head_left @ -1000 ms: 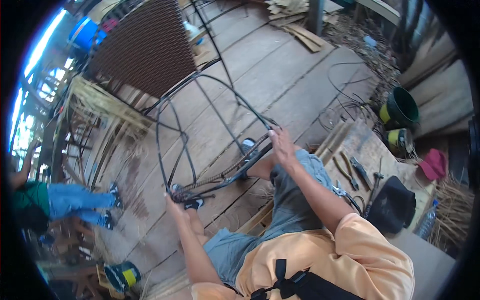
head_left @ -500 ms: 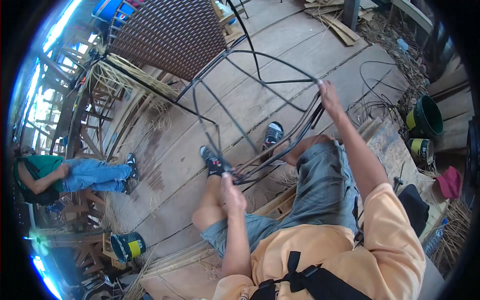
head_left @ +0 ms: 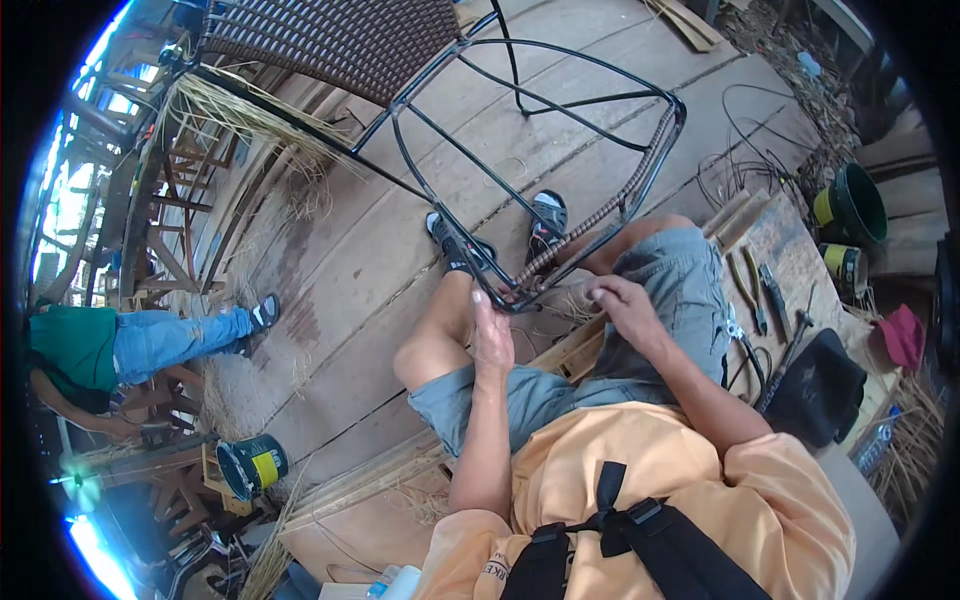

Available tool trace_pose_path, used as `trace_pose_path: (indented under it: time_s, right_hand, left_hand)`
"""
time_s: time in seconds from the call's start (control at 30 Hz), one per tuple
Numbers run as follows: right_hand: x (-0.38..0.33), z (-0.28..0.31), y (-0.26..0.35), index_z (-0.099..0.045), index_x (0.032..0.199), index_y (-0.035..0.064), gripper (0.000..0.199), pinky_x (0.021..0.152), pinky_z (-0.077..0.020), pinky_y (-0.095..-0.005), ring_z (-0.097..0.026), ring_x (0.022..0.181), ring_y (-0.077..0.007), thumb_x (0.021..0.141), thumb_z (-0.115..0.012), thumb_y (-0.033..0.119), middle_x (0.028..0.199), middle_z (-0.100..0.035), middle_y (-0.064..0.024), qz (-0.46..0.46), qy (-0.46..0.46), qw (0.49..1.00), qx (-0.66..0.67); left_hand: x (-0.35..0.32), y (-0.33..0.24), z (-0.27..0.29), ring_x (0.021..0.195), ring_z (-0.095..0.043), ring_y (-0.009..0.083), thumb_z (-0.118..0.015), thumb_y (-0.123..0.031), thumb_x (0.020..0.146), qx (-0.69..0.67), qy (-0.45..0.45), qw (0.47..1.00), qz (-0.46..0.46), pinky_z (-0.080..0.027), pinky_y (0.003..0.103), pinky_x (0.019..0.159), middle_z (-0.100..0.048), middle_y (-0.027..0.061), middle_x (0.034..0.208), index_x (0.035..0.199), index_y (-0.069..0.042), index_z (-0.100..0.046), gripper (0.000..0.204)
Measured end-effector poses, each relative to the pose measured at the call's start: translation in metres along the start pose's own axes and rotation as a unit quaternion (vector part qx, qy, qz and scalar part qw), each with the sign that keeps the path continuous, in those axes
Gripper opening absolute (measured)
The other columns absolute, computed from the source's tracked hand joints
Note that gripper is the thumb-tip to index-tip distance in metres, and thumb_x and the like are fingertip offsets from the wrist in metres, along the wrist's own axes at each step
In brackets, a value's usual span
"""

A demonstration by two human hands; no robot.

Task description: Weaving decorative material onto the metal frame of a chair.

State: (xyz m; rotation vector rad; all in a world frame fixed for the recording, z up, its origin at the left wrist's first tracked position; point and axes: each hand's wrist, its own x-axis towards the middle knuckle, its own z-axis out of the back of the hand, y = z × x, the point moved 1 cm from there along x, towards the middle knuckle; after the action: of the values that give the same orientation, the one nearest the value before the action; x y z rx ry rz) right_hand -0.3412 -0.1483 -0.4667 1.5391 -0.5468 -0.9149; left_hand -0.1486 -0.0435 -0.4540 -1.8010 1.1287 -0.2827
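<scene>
I sit on a low wooden bench with a black metal chair frame (head_left: 520, 110) tilted in front of my knees. Its near right bar (head_left: 600, 215) is wrapped in brown rattan weave. My left hand (head_left: 490, 335) reaches up over my left knee, its fingers on the frame's near corner (head_left: 512, 300). My right hand (head_left: 625, 308) lies over my right thigh, fingertips pinched together at the lower end of the woven bar. Whether a strand lies between them cannot be seen. My sandalled feet (head_left: 545, 215) rest on the plank floor inside the frame.
Pliers and other hand tools (head_left: 755, 295) lie on the bench to my right beside a black bag (head_left: 820, 385). Green buckets (head_left: 850, 205) and wire coils (head_left: 750, 165) stand further right. A woven panel (head_left: 330, 40) is ahead. Another person (head_left: 110, 345) crouches at left near a tin (head_left: 250, 465).
My right hand has left the frame's far side and come back to the near end of the woven bar. My left hand stays at the frame's near corner. The view has tilted lower.
</scene>
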Motion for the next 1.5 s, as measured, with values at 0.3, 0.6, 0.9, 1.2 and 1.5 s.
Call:
trace_pose_path:
  time_s: [0.3,0.6,0.9,1.2,1.5]
  right_hand:
    - [-0.001,-0.027,0.013,-0.060,0.091,-0.0019,0.015,0.059,-0.0471,-0.0248,-0.056,0.067,-0.0112,0.088,-0.051,0.010,0.080,-0.058,-0.0044,-0.046,0.064,0.996,0.028]
    - [0.027,-0.044,-0.018,-0.059,0.095,0.0023,0.016,0.060,-0.0449,-0.0244,-0.054,0.071,-0.0123,0.084,-0.054,0.013,0.077,-0.054,-0.0024,-0.015,-0.008,0.996,-0.093]
    - [0.053,-0.075,-0.056,-0.058,0.102,-0.0027,0.025,0.079,-0.0445,-0.0391,-0.059,0.088,-0.0340,0.087,-0.052,0.017,0.090,-0.060,-0.0241,0.046,0.069,0.996,-0.016]
    - [0.006,-0.056,0.001,-0.055,0.087,-0.0012,0.026,0.071,-0.0450,-0.0498,-0.058,0.082,-0.0432,0.091,-0.047,0.023,0.083,-0.060,-0.0260,0.045,0.015,0.967,-0.249]
    - [-0.012,-0.048,0.022,-0.046,0.118,0.0064,0.035,0.082,-0.0451,-0.0403,-0.055,0.096,-0.0376,0.084,-0.053,0.000,0.105,-0.054,-0.0187,0.086,-0.050,0.987,-0.129]
  left_hand:
    - [-0.007,0.005,0.002,0.103,-0.049,0.0138,-0.044,-0.036,0.095,0.083,-0.030,0.993,-0.076,-0.037,0.028,0.092,-0.054,0.0056,0.111,0.121,0.000,-0.048,0.044]
    - [0.018,0.009,0.019,0.106,-0.053,0.0215,-0.033,-0.056,0.093,0.058,0.029,0.998,-0.004,-0.045,0.036,0.087,-0.056,0.0091,0.116,0.121,-0.003,-0.048,0.062]
    - [0.018,0.003,-0.002,0.082,-0.058,0.0225,-0.028,-0.068,0.087,0.036,-0.012,0.999,0.011,-0.048,0.034,0.059,-0.057,0.0074,0.094,0.117,-0.009,-0.048,0.069]
    - [-0.003,-0.003,-0.007,0.110,-0.051,0.0201,-0.033,-0.059,0.092,0.176,0.011,0.984,-0.028,-0.043,0.038,0.086,-0.056,0.0077,0.117,0.125,-0.008,-0.045,0.062]
    - [-0.028,-0.024,-0.010,0.079,-0.051,0.0124,-0.049,-0.017,0.093,0.461,-0.054,0.884,-0.059,-0.043,0.026,0.073,-0.058,0.0074,0.087,0.108,0.005,-0.053,0.027]
